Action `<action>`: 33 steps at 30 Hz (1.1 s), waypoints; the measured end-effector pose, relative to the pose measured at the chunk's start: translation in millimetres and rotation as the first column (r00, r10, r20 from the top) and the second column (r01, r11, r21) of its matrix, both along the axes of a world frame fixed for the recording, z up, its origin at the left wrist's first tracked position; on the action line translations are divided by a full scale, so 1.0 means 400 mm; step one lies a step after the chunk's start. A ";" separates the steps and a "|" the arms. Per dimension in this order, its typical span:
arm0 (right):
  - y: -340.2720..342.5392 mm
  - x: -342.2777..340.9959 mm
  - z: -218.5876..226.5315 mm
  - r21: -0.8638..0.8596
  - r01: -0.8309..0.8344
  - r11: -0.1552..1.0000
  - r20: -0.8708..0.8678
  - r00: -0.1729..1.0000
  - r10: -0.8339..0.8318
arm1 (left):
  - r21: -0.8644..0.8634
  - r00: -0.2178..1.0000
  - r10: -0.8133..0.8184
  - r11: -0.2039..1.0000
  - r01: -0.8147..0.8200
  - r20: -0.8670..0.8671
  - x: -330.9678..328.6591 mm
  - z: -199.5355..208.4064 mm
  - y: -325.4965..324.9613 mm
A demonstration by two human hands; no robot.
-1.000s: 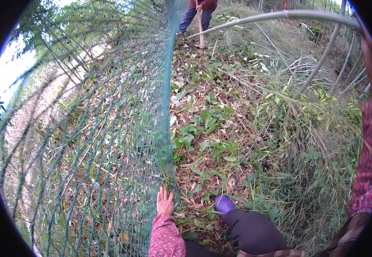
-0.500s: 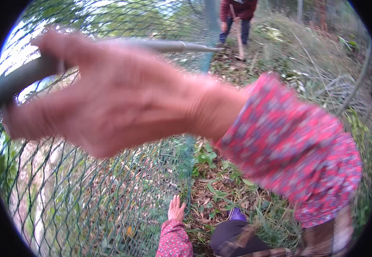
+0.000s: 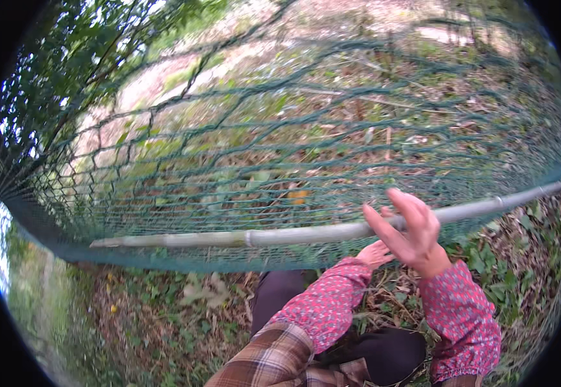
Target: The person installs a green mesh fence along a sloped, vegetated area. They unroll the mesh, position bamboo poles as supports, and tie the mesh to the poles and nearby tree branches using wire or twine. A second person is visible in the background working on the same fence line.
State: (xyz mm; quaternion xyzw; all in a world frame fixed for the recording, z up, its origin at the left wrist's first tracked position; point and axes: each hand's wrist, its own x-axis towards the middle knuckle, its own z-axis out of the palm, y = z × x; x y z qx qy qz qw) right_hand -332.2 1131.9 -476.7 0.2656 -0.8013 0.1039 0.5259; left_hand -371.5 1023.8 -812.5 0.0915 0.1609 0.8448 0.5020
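Note:
A long pale bamboo pole (image 3: 306, 234) lies crosswise in front of me, along the lower part of a green mesh net (image 3: 229, 161). Over the pole, right of its middle, my right hand (image 3: 416, 235) is held with thumb and fingers apart; they do not close around it, and whether the hand touches it is unclear. Just below the pole my left hand (image 3: 375, 255) reaches toward the net with its fingers stretched out. The right hand partly covers its fingertips, and I see nothing held in it.
The net spans the view, gathered at the far left, with leafy branches (image 3: 67, 71) behind it. Leaf litter and low green plants (image 3: 183, 316) cover the ground on my side. My dark-trousered knees (image 3: 390, 351) are bent close to the net.
My view has swung left to face the net. The right hand, earlier large around the pole near my head, is now lower with fingers apart. The pole now lies low along the net.

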 end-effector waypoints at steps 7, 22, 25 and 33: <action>0.005 0.088 -0.132 0.065 -0.052 0.997 0.042 0.998 0.050 | -0.187 0.526 -0.045 0.958 -0.219 -0.849 -0.002 -0.025 0.016; -0.023 -0.023 -0.553 0.129 -0.349 0.928 0.933 0.361 0.005 | -0.498 0.109 -0.626 0.489 -0.716 -0.772 0.060 -0.010 -0.021; -0.030 -0.026 -0.588 0.070 -0.273 0.959 0.909 0.413 0.052 | -0.612 0.221 -0.664 0.440 -0.657 -0.714 0.083 0.037 -0.034; 0.031 0.157 -0.568 -0.157 -0.070 0.985 0.720 0.675 0.163 | -0.233 -0.480 -0.768 0.604 -0.762 -0.423 0.068 0.062 -0.035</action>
